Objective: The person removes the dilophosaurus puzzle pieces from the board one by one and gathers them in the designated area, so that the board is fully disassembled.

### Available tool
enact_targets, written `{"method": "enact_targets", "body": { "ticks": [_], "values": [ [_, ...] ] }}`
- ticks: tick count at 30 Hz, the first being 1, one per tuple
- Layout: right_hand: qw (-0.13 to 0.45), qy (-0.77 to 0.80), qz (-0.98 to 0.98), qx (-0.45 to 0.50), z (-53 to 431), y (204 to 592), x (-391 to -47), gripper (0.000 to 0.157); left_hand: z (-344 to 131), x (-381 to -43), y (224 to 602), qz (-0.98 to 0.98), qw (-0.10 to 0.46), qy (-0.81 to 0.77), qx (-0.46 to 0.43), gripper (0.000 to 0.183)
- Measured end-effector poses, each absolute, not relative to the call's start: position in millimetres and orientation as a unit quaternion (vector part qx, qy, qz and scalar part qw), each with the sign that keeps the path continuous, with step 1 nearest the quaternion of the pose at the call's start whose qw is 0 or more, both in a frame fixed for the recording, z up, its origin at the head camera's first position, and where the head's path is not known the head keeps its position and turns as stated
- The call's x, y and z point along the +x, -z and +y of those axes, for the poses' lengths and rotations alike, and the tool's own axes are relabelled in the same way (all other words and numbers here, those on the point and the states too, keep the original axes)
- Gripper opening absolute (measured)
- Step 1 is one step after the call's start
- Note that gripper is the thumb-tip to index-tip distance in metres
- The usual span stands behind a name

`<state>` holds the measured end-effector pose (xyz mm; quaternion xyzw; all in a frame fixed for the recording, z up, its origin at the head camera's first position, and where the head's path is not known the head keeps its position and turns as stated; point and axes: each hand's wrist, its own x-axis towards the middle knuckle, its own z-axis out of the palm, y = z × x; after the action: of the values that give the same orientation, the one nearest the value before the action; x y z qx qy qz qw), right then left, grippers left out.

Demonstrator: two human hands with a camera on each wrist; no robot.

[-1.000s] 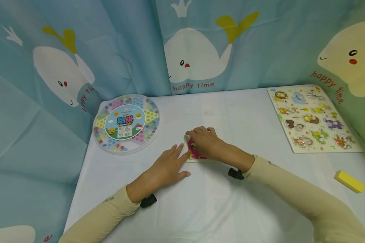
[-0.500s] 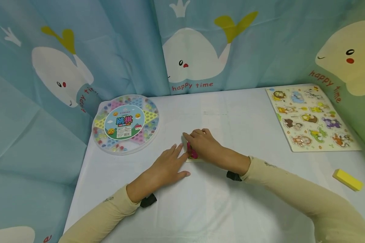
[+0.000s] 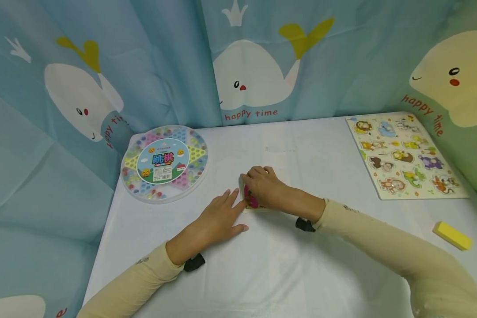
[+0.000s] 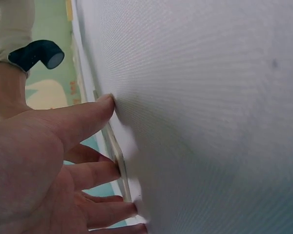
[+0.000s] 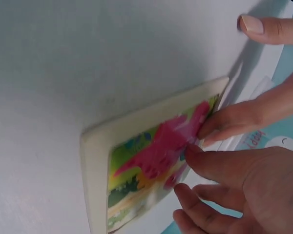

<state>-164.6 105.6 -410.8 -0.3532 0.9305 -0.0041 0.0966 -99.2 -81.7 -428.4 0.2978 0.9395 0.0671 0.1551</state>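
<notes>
1. dinosaur puzzle board (image 5: 146, 119): a small board with a pale border, lying on the white table (image 3: 262, 274) in front of the person, beneath the right hand. its picture shows a pink dinosaur (image 5: 166, 141) on green and yellow ground.
2. right hand (image 3: 270, 192): reaches over the board and hides much of it in the head view. the fingers are bent, and the thumb tip is at the dinosaur. i cannot tell whether it pinches a piece or only presses.
3. left hand (image 3: 218, 218): palm down, fingers spread and nearly straight, holding nothing. the index fingertip touches the board's left edge; the thumb is spread away to the near side.
4. both arms wear cream sleeves (image 3: 373, 238), with a black device (image 3: 194, 263) beneath each wrist.
5. round marble game (image 3: 163, 159): farther back on the left, with a blue label.
6. animal puzzle (image 3: 418, 161): a larger board at the far right.
7. yellow block (image 3: 452, 236): nearer the person than the animal puzzle.
8. blue curtain (image 3: 175, 44): behind the table, printed with white whales.
</notes>
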Motion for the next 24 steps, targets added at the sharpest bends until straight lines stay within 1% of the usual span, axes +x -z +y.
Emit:
{"method": "enact_targets", "body": {
  "ticks": [8,13,20,24],
  "values": [
    [0.167,-0.003,0.93,-0.328,104,407,-177,0.071,-80,-99,430,0.939,0.154,-0.06,0.302,0.073],
    [0.18,0.011,0.929,-0.322,104,408,-182,0.068,-79,-99,431,0.94,0.159,-0.058,0.295,0.074],
    [0.185,0.043,0.931,-0.311,103,408,-184,0.049,-81,-99,431,0.942,0.152,-0.058,0.293,0.073],
    [0.179,0.062,0.932,-0.308,106,409,-185,0.048,-82,-99,431,0.942,0.15,-0.056,0.295,0.074]
  ]
}}
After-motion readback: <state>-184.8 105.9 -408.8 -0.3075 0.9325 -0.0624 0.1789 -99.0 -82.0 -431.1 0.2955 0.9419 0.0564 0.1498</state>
